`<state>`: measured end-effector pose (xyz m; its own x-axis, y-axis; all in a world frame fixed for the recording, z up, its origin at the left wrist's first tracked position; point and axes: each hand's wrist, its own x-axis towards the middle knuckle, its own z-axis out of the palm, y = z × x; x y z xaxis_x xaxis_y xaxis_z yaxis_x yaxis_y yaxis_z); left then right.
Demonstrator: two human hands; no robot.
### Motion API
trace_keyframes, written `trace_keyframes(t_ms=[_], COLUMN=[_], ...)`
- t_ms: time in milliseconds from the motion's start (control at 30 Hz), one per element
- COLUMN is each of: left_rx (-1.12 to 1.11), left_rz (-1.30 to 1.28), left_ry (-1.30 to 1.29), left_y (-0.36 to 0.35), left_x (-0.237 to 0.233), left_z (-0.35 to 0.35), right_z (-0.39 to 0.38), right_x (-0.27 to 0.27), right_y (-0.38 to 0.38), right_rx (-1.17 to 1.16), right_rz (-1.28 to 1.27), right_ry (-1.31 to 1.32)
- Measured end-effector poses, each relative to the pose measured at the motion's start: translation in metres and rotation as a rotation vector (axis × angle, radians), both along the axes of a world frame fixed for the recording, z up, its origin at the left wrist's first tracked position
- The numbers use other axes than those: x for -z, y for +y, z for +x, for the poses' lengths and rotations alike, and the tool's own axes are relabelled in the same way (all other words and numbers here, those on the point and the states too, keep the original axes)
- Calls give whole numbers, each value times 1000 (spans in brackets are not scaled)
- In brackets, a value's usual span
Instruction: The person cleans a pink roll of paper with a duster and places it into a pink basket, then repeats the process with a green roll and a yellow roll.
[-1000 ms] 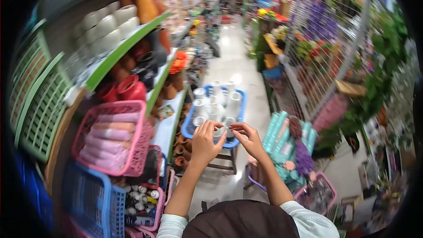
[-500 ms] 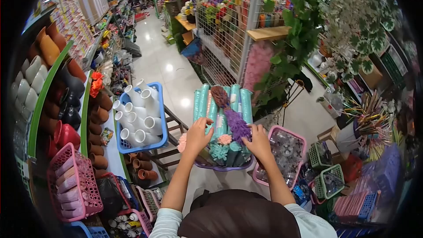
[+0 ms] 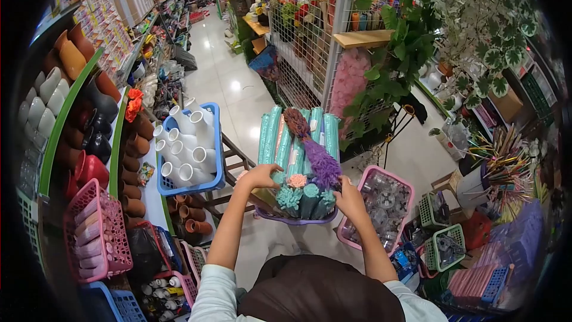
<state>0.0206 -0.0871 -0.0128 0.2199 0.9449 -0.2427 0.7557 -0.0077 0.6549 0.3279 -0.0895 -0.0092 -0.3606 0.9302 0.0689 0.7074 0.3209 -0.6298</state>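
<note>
A purple basket [image 3: 298, 221] in front of me is packed with teal bundles [image 3: 269, 137] of fuzzy stems in clear wrap, which look like pipe cleaners. Their fluffy ends face me; one peach end [image 3: 298, 182] shows among them. A purple bundle [image 3: 322, 164] with a brown one [image 3: 296, 122] lies across the top. My left hand [image 3: 261, 179] curls its fingers and thumb round a teal bundle's end at the left side. On the right, my right hand [image 3: 350, 198] has its fingers bent in beside the purple bundle; what they grip is hidden.
Left of the basket, a blue crate [image 3: 221, 143] holds white vases. To the right stands a pink basket [image 3: 411, 200] of clear plastic pieces. Shelves of pots [image 3: 137, 143] line the left side; a wire mesh rack [image 3: 304, 53] rises ahead beside a tiled aisle [image 3: 223, 65].
Both hands have come down toward me along the bundles. The left moved outward to the left side and closed on a teal end. The right fingers have bent inward.
</note>
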Motion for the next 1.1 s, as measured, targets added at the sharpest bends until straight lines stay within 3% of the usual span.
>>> trace_keyframes(t_ms=[133, 267, 367, 500, 600, 733, 867, 933, 1000, 1100], left_rx=[107, 78, 93, -82, -221, -405, -728, -833, -623, -882], left_rz=[29, 38, 162, 164, 285, 485, 523, 479, 234, 62], left_ry=[137, 56, 3, -98, -344, -894, -1922, -1924, -2044, -2123], left_y=[9, 12, 4, -3, 0, -7, 19, 31, 64, 70], left_x=[11, 16, 5, -43, -54, -86, -70, -58, 10, 0], left_z=[-2, -17, -29, -36, -51, -56, -54, -45, -73, -44], right_z=[5, 13, 17, 26, 24, 21, 9, 2, -4, -9], right_x=[5, 33, 25, 45, 4, 9, -4, -8, -11, -5], right_y=[4, 13, 13, 21, 9, 10, 9, 8, 6, 7], right_rx=[13, 21, 67, 73, 119, 78, 6, -30, -70, -146], right_rz=[-15, -116, -308, -382, -681, -705, -643, -651, -641, -655], right_ry=[64, 214, 379, 523, 713, 883, 983, 1014, 1041, 1075])
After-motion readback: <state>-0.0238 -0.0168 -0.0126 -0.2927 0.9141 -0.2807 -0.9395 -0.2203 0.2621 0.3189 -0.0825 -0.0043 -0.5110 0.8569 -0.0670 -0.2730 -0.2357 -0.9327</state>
